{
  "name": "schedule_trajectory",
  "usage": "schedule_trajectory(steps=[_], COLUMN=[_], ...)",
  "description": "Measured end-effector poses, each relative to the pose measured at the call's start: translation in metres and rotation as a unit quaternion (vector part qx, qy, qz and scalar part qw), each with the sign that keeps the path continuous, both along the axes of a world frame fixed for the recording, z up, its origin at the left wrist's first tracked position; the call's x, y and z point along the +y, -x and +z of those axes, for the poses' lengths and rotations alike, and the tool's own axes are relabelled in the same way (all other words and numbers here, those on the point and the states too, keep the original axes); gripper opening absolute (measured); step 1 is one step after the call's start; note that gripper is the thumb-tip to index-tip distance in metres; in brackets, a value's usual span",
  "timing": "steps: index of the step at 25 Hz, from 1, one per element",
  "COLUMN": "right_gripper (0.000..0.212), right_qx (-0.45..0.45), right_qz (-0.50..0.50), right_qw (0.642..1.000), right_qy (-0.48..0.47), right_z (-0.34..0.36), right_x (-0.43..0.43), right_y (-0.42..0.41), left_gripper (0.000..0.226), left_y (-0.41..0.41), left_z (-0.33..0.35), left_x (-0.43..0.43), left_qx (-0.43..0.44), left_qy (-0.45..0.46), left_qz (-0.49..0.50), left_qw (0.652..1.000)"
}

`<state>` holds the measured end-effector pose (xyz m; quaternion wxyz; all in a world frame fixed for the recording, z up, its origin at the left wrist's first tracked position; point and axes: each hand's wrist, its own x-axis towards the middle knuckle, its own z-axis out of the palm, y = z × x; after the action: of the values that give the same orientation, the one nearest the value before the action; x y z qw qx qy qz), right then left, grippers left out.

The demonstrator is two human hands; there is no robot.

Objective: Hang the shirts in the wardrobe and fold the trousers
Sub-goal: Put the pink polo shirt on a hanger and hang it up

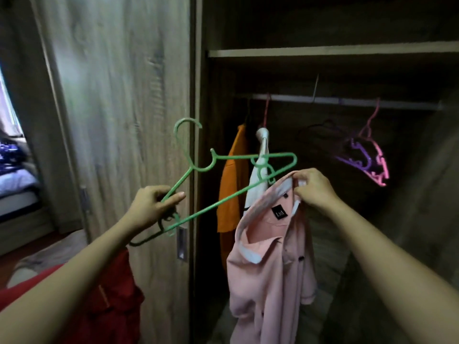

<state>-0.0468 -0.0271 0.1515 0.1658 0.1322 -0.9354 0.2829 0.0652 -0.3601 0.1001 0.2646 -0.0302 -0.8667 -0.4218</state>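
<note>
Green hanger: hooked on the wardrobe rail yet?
No, the left hand grips the green hanger, its hook free in front of the door, off the rail.

Rail (pixel 293 97) stretch free between white garment (pixel 260 170) at left and clustered hangers (pixel 360 157) at right; wardrobe door (pixel 124 95) blocks the left.

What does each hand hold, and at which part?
The left hand grips the green hanger by one sloping arm; the right hand pinches the pink shirt at its collar.

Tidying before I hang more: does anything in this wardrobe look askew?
Yes. At the right of the grey hanging rail, the empty pink plastic hanger and purple plastic hanger hang tilted and bunched together.
</note>
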Motion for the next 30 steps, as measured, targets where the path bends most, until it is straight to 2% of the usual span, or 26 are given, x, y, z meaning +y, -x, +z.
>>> schedule_trajectory(steps=[2,5,9,11,14,19,22,25,27,30], right_gripper=[0.035,0.041,0.050,0.050,0.045,0.040,0.037,0.040,0.044,0.045], right_qx=[0.005,0.009,0.040,0.074,0.119,0.025,0.006,0.040,0.080,0.130], right_qz=[-0.006,0.000,0.037,0.046,0.077,-0.039,-0.080,0.005,0.075,0.125], right_qw=[1.000,1.000,0.989,0.981,0.974,0.990,0.987,0.989,0.981,0.966], right_qy=[-0.001,-0.028,-0.137,-0.175,-0.176,-0.136,-0.140,-0.144,-0.161,-0.185], right_z=[-0.001,-0.003,-0.008,-0.010,-0.013,-0.008,-0.012,-0.011,-0.008,0.002], right_x=[-0.006,-0.021,-0.051,-0.071,-0.096,-0.058,-0.041,-0.071,-0.097,-0.107], right_y=[-0.001,-0.010,-0.039,-0.060,-0.081,-0.057,-0.059,-0.080,-0.101,-0.123], left_gripper=[0.034,0.028,0.017,0.023,0.039,0.039,0.032,0.022,0.036,0.049], left_y=[-0.017,-0.032,-0.031,-0.029,-0.028,-0.049,-0.063,-0.057,-0.051,-0.050], left_z=[-0.011,-0.022,-0.036,-0.045,-0.056,-0.038,-0.021,-0.020,-0.032,-0.050], left_x=[-0.019,-0.026,-0.011,0.007,0.034,0.019,-0.005,0.000,0.013,0.018], left_qx=[0.000,-0.009,0.022,0.059,0.081,0.082,0.080,0.071,0.071,0.092], left_qy=[0.042,0.101,0.121,0.144,0.151,0.177,0.128,0.144,0.148,0.087], left_qz=[0.009,-0.022,-0.056,-0.043,-0.031,-0.014,-0.025,-0.048,-0.061,-0.067], left_qw=[0.999,0.995,0.991,0.987,0.985,0.981,0.988,0.986,0.985,0.990])
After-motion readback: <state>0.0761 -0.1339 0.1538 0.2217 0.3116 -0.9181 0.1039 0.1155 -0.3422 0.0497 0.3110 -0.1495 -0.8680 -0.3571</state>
